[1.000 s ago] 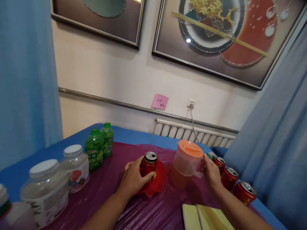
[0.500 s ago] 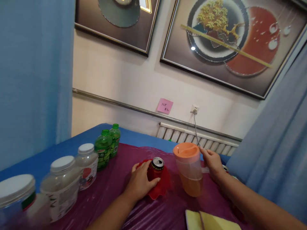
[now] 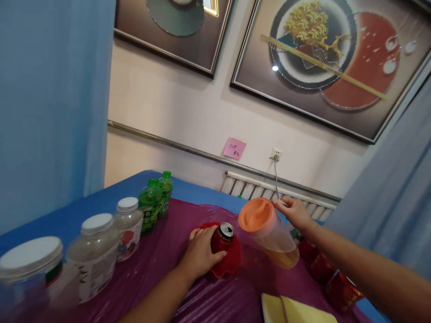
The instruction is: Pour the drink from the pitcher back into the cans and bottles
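Observation:
My left hand (image 3: 202, 253) is wrapped around a red drink can (image 3: 222, 237) whose top is open. The can stands on a red scalloped mat (image 3: 232, 262). To its right, my right hand (image 3: 296, 211) grips the handle of a clear plastic pitcher (image 3: 274, 237) with an orange lid (image 3: 256, 215). The pitcher is tilted to the left, towards the can, with amber liquid gathered low at its right end. Its lid is close to the can but apart from it. No stream of liquid shows between them.
Lidded clear jars (image 3: 97, 255) and green bottles (image 3: 150, 204) line the left side. Several red cans (image 3: 341, 291) stand at the right, partly behind my right forearm. A yellow cloth (image 3: 298, 309) lies at the front. Purple sheeting (image 3: 148, 269) covers the table.
My right hand has tipped the pitcher from nearly upright to a left lean, its lid moving towards the can. My left hand keeps its hold on the can. Red cans at the right have come into view.

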Action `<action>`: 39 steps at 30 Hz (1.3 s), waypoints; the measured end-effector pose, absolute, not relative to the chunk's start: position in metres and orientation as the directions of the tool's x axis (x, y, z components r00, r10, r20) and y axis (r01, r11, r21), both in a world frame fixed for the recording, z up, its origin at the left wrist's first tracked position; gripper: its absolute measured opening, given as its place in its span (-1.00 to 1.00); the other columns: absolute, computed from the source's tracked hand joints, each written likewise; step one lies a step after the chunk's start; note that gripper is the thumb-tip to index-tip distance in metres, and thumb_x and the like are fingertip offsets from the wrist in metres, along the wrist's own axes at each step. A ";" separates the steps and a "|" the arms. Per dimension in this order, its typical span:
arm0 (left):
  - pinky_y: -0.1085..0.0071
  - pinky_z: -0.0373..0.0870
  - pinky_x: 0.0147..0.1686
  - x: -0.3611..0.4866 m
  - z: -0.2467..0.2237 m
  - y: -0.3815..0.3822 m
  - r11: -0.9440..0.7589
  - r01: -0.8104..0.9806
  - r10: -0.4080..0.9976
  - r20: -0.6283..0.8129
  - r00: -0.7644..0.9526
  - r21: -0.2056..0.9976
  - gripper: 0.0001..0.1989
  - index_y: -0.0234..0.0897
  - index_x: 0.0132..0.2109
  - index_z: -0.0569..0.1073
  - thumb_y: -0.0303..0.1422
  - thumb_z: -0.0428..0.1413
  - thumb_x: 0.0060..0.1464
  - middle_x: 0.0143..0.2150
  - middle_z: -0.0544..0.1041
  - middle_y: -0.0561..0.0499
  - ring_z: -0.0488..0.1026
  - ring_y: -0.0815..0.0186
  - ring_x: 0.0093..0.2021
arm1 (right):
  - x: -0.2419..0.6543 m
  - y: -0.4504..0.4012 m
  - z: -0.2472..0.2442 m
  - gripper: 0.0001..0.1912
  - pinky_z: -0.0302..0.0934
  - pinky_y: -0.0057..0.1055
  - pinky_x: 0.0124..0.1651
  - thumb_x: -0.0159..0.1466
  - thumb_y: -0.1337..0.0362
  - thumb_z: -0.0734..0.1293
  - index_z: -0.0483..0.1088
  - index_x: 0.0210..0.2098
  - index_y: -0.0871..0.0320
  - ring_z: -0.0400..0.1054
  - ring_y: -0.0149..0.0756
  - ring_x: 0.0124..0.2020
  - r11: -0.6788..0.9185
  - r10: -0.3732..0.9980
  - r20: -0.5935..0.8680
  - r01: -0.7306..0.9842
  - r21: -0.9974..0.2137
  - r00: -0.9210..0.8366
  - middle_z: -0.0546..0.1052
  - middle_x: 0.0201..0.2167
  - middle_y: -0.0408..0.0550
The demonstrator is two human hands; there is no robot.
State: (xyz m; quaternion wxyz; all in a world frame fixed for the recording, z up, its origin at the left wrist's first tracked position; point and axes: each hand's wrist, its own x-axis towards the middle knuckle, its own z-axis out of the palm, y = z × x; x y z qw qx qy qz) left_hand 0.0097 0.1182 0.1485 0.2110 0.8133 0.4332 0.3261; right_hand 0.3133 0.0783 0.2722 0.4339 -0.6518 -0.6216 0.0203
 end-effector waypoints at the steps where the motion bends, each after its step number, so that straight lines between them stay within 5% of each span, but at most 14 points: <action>1: 0.06 0.02 0.29 0.010 0.147 0.119 -0.536 0.570 0.842 0.347 0.412 0.623 -0.30 -0.20 0.19 0.37 -0.24 0.33 -0.14 0.15 0.53 -0.14 0.41 0.03 0.17 | 0.312 0.079 0.273 -0.43 -0.23 -0.44 -0.54 0.12 -0.17 0.30 -0.06 -0.65 0.04 -0.16 -0.47 -0.59 0.159 0.824 0.526 0.807 -0.569 0.209 -0.08 -0.63 -0.29; 14: 0.03 0.01 0.29 0.010 0.148 0.115 -0.534 0.565 0.840 0.320 0.438 0.629 -0.32 -0.16 0.14 0.39 -0.22 0.34 -0.17 0.14 0.54 -0.12 0.41 0.02 0.17 | 0.304 0.084 0.277 -0.41 -0.24 -0.44 -0.55 0.17 -0.17 0.28 -0.09 -0.63 0.05 -0.15 -0.47 -0.59 0.159 0.849 0.518 0.887 -0.434 0.101 -0.09 -0.63 -0.29; 39: -0.03 -0.09 0.34 0.010 0.146 0.113 -0.526 0.559 0.841 0.297 0.452 0.641 -0.34 -0.15 0.15 0.38 -0.22 0.32 -0.15 0.17 0.52 -0.12 0.38 0.00 0.23 | 0.300 0.081 0.274 -0.43 -0.24 -0.44 -0.56 0.16 -0.11 0.32 -0.07 -0.65 0.05 -0.15 -0.48 -0.59 0.182 0.839 0.532 0.861 -0.475 0.116 -0.08 -0.64 -0.29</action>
